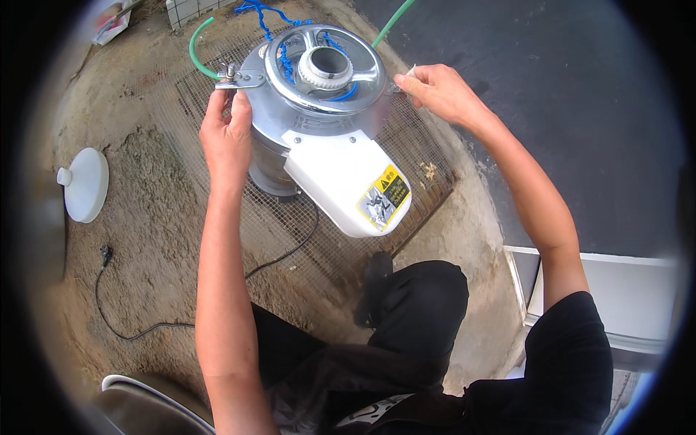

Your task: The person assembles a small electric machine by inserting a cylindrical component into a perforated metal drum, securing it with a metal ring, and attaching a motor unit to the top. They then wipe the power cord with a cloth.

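A round metal machine [270, 105] stands before me, with a shiny ring-shaped lid [372, 92] and a white ribbed collar [316, 77] at its centre. My left hand [227, 141] is at its left side, thumb and fingers closing around the metal clamp [243, 79] from below. Part of that grip is hidden. On the opposite side, my right hand [444, 93] pinches at the lid's edge; a small pale bit shows at its fingertips, too small to name. A white plastic chute [333, 177] with a yellow warning label slopes toward me.
The machine stands on a metal mesh grate [428, 170]. A black power cord [148, 332] with a plug lies on the wet ground. Farther left is a white round lid [88, 185]. Blue twisted cord [265, 13] and a green hose [194, 51] are behind the machine.
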{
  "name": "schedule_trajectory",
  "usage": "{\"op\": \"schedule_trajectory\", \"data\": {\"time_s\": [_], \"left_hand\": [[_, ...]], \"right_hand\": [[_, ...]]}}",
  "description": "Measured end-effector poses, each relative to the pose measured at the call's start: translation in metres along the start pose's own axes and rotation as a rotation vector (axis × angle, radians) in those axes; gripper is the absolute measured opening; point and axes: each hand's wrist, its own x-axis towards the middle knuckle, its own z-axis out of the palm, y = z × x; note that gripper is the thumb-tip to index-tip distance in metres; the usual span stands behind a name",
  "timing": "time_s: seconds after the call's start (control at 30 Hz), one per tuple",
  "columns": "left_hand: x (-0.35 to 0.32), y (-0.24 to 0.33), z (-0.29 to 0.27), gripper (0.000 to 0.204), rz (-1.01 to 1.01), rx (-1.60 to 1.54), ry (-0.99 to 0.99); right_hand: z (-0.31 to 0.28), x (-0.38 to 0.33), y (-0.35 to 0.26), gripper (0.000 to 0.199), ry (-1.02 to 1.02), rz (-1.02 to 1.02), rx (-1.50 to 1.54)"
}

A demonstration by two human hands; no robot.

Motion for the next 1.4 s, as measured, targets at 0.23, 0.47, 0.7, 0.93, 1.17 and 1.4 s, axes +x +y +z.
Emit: {"op": "schedule_trajectory", "data": {"time_s": [0.23, 0.47, 0.7, 0.93, 1.17, 1.4], "left_hand": [[0.002, -0.004, -0.001, 0.035, -0.004, 0.001, -0.015], [0.002, -0.003, 0.000, 0.040, -0.023, -0.008, -0.007], [0.001, -0.002, 0.000, 0.034, 0.010, -0.035, -0.012], [0.000, -0.002, 0.000, 0.035, 0.017, -0.033, -0.003], [0.001, -0.005, 0.002, 0.035, 0.021, -0.046, 0.011], [0.003, -0.004, -0.004, 0.043, 0.003, -0.035, -0.019]], "right_hand": [[-0.001, 0.001, 0.001, 0.038, 0.198, -0.460, -0.559], [0.003, 0.031, 0.000, 0.041, -0.065, 0.415, 0.395], [-0.004, 0.002, 0.027, 0.045, 0.200, -0.438, -0.313], [-0.004, 0.018, 0.032, 0.037, 0.398, -0.658, -0.523], [0.014, 0.018, 0.002, 0.040, 0.254, -0.263, -0.440], [-0.002, 0.014, -0.003, 0.051, 0.018, 0.195, 0.268]]}}
